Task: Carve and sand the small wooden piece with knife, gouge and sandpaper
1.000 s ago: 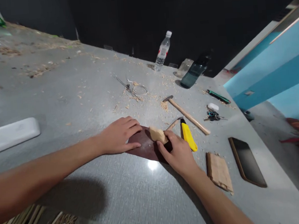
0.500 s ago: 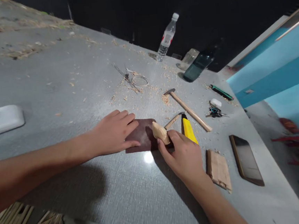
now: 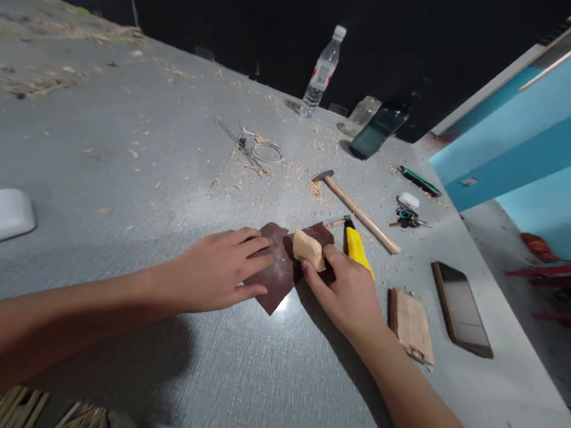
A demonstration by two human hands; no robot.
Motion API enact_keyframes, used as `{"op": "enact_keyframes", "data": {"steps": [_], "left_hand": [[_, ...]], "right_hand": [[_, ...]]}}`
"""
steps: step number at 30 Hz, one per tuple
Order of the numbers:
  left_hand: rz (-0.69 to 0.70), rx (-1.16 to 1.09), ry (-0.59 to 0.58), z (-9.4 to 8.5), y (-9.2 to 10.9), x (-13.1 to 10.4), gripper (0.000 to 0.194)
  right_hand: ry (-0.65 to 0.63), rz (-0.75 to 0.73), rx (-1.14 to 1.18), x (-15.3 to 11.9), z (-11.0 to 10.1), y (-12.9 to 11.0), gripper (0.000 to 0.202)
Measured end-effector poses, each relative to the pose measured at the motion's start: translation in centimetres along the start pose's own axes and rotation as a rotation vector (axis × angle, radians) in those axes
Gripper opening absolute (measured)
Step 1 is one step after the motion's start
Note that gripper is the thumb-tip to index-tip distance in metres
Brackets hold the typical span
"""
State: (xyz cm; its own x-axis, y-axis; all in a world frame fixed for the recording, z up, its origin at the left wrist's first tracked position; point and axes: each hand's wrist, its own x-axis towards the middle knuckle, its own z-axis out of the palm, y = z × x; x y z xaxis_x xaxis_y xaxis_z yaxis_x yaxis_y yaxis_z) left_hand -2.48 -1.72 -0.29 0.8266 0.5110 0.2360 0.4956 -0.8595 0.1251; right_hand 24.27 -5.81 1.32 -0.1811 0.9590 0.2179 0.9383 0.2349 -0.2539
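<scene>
On the grey tabletop, a dark reddish-brown sheet of sandpaper lies at an angle, with pale dust on its middle. My left hand rests flat on its left part, fingers stretched out and thumb apart. My right hand pinches a small pale carved wood block between thumb and fingers, over the right part of the sheet. Whether the block's underside touches the sandpaper cannot be made out. Just beyond my right hand lies a yellow utility knife, its lower end close to my knuckles.
A hammer lies beyond the knife. To the right are a flat wood piece, a phone and keys. A water bottle, dark bottle and wire coil stand or lie farther back among shavings.
The sandpaper has turned clockwise under my left hand, its near corner now pointing toward me. The wood block has tilted slightly in my right hand. The view has shifted a little.
</scene>
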Motion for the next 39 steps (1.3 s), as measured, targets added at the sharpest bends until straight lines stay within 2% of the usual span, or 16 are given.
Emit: {"op": "enact_keyframes", "data": {"steps": [5,9,11,14,19,23,27,32,36,38,39], "left_hand": [[-0.02,-0.039,-0.007,0.2,-0.4,-0.1,0.054],[-0.042,-0.077,-0.02,-0.2,-0.4,0.0,0.051],[-0.046,-0.076,-0.031,-0.4,-0.4,0.1,0.05],[-0.049,-0.065,-0.041,-0.5,-0.4,0.1,0.055],[-0.051,-0.05,-0.046,-0.3,-0.7,0.1,0.054],[-0.034,-0.09,-0.034,-0.1,-1.0,0.0,0.055],[-0.038,-0.109,-0.026,-0.2,-1.2,0.1,0.053],[-0.064,-0.155,-0.056,-0.6,-1.7,0.3,0.057],[-0.063,-0.156,-0.068,-0.6,-2.0,0.3,0.055],[-0.059,-0.172,-0.073,-0.6,-2.3,0.2,0.055],[-0.057,-0.182,-0.075,-0.6,-2.4,0.3,0.055]], "right_hand": [[-0.133,-0.079,0.099,-0.2,0.0,-0.6,0.025],[-0.056,0.071,-0.053,0.0,0.2,-0.8,0.024],[-0.06,0.054,-0.066,0.0,0.2,-0.9,0.024],[-0.156,-0.038,0.018,0.0,0.3,-1.1,0.024],[-0.055,0.103,-0.082,0.2,0.4,-1.2,0.025],[-0.158,-0.058,-0.004,0.1,0.5,-1.6,0.024],[-0.035,0.134,-0.108,0.3,0.6,-1.4,0.026],[-0.07,-0.056,-0.003,0.4,0.3,-0.5,0.022],[0.179,0.152,-0.031,0.6,-0.7,0.7,0.027],[0.191,0.08,0.025,0.4,-0.8,0.4,0.026],[0.157,0.013,0.058,0.2,-0.8,-0.2,0.026]]}}
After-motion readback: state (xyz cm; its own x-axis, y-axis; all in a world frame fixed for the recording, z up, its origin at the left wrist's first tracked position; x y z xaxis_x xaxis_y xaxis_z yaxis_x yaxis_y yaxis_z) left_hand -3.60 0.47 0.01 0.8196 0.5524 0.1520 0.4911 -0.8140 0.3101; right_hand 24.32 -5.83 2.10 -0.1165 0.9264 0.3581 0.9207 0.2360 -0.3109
